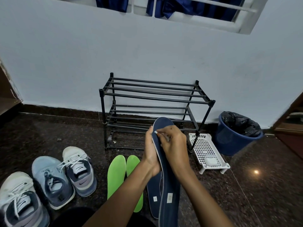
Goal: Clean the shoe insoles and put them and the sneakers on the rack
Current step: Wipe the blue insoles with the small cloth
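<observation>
The rack [152, 95] is open at the front. Just right of it, a white basket [208, 153] and blue bin [236, 136] crowd the floor. Green insoles [116, 174] lie before it, a navy insole [168, 177] is held up there, and sneakers [49, 177] sit front-left.

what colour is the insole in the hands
The insole is navy blue, clearest in the head view.

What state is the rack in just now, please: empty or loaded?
Empty. The bars of the rack are all bare; the sneakers and green insoles lie on the floor, and the left hand holds a navy insole.
</observation>
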`<state>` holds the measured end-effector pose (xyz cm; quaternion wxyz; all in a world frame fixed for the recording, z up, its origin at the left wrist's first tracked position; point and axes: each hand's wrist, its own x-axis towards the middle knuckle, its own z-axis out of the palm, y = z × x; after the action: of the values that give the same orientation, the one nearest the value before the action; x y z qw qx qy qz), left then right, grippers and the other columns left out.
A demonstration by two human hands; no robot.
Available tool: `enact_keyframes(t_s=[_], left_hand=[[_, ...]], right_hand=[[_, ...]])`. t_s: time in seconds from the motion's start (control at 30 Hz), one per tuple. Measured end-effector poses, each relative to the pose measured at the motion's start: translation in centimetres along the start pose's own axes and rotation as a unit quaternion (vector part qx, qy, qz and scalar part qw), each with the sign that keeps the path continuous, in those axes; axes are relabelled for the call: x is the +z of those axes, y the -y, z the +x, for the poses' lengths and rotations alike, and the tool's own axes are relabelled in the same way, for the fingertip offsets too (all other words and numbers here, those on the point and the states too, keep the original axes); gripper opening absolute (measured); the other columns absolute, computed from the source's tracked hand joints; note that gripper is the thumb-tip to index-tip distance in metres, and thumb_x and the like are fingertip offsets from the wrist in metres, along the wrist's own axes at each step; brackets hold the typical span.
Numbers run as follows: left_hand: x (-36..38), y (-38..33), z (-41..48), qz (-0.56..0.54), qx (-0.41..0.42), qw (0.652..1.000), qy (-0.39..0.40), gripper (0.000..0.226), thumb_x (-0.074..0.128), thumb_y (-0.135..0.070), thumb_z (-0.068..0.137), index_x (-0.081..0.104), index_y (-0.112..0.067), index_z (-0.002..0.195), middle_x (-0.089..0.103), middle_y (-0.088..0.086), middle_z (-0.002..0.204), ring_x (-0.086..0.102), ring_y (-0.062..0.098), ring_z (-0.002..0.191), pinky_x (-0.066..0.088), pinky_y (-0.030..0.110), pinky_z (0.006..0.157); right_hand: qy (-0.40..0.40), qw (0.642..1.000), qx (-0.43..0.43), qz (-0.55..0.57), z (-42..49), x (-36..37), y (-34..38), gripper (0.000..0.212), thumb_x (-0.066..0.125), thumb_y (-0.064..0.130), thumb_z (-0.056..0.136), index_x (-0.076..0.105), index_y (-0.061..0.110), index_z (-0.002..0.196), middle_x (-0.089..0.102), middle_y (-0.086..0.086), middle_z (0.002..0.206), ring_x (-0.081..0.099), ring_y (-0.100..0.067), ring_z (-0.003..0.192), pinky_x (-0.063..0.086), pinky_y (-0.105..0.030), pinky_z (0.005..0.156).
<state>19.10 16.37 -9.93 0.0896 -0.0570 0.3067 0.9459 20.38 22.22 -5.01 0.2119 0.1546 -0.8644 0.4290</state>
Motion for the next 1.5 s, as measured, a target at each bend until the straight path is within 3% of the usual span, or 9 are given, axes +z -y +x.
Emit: enact_keyframes(t_s=[0.07,0.17,0.23,0.4,0.6,0.87,1.03,1.37,1.5], left_hand=[[-0.6,-0.2,0.2,0.033,0.018,0.999,-0.005,0.05,0.037,-0.052,0.092,0.062,-0.009,0.1,0.071,-0.002,0.088,0.066,0.008,0.082,0.05,0.021,0.09],[-0.6,-0.5,0.0,0.011,-0.009,1.0,-0.014,0.075,0.044,-0.064,0.081,0.061,-0.002,0.122,0.06,0.016,0.126,0.057,0.029,0.116,0.031,0.049,0.112],[-0.2,-0.3,-0.3,-0.001,-0.008,1.0,-0.018,0.077,0.053,-0.061,0.075,0.059,-0.002,0.123,0.055,0.02,0.131,0.051,0.032,0.123,0.033,0.045,0.111],[0.2,-0.2,-0.3,-0.048,-0.01,0.999,0.021,0.049,0.041,-0.051,0.088,0.066,-0.01,0.096,0.063,0.006,0.092,0.061,0.018,0.085,0.05,0.025,0.072],[0.4,-0.7,-0.5,-0.02,0.002,1.0,-0.017,0.088,0.059,-0.06,0.069,0.048,0.0,0.134,0.044,0.021,0.138,0.044,0.03,0.121,0.024,0.046,0.115],[0.2,-0.6,-0.5,-0.034,-0.003,0.999,0.014,0.052,0.039,-0.052,0.089,0.064,-0.01,0.107,0.065,0.009,0.094,0.062,0.021,0.088,0.048,0.03,0.079],[-0.3,-1.1,-0.3,-0.024,-0.007,1.0,-0.007,0.075,0.042,-0.061,0.082,0.059,-0.001,0.123,0.06,0.013,0.119,0.053,0.03,0.121,0.032,0.048,0.111],[0.5,-0.4,-0.9,-0.034,-0.027,0.999,0.017,0.057,0.045,-0.055,0.084,0.066,-0.008,0.108,0.064,0.014,0.109,0.059,0.028,0.106,0.035,0.046,0.109],[0.3,-0.7,-0.6,-0.037,-0.029,0.999,0.007,0.073,0.056,-0.058,0.076,0.057,-0.006,0.127,0.055,0.018,0.125,0.048,0.033,0.126,0.024,0.054,0.114]], right_hand=[[0.021,1.0,0.007,0.01,-0.3,0.0,0.3,0.013,0.063,-0.002,0.081,0.072,0.005,0.086,0.061,0.0,0.085,0.057,-0.005,0.076,0.04,-0.005,0.072],[0.053,0.998,0.01,0.041,-0.8,-0.6,0.5,0.012,0.064,-0.004,0.079,0.072,0.004,0.084,0.06,0.005,0.08,0.054,0.004,0.071,0.04,-0.005,0.072],[0.052,0.998,0.008,0.032,-0.6,-0.9,0.2,0.013,0.065,-0.003,0.078,0.072,0.007,0.083,0.06,0.005,0.08,0.056,0.002,0.072,0.043,-0.009,0.071],[0.018,1.0,0.003,0.005,0.4,-0.8,-0.3,0.014,0.063,-0.003,0.079,0.071,0.008,0.084,0.059,0.001,0.085,0.055,-0.004,0.079,0.04,-0.003,0.07],[0.073,0.997,-0.021,0.019,-0.8,-0.9,0.2,0.017,0.063,-0.009,0.077,0.072,0.004,0.084,0.058,0.003,0.082,0.055,-0.004,0.076,0.039,-0.005,0.074],[0.016,1.0,-0.006,-0.008,0.7,-0.8,-0.9,0.014,0.06,-0.005,0.08,0.07,0.005,0.084,0.056,-0.001,0.086,0.058,-0.019,0.085,0.044,-0.015,0.073],[0.034,0.999,-0.031,0.025,-1.3,0.0,0.0,0.016,0.061,-0.009,0.078,0.071,0.001,0.085,0.053,0.003,0.085,0.052,-0.005,0.081,0.035,-0.002,0.077],[-0.037,0.999,-0.018,0.009,0.5,-0.4,-0.2,0.016,0.062,-0.001,0.082,0.068,0.005,0.096,0.057,0.002,0.088,0.054,-0.008,0.075,0.04,-0.004,0.071],[-0.043,0.999,-0.008,0.024,0.6,-0.1,0.1,0.012,0.066,0.003,0.08,0.069,0.006,0.091,0.057,0.005,0.083,0.053,0.0,0.068,0.04,-0.004,0.067]])
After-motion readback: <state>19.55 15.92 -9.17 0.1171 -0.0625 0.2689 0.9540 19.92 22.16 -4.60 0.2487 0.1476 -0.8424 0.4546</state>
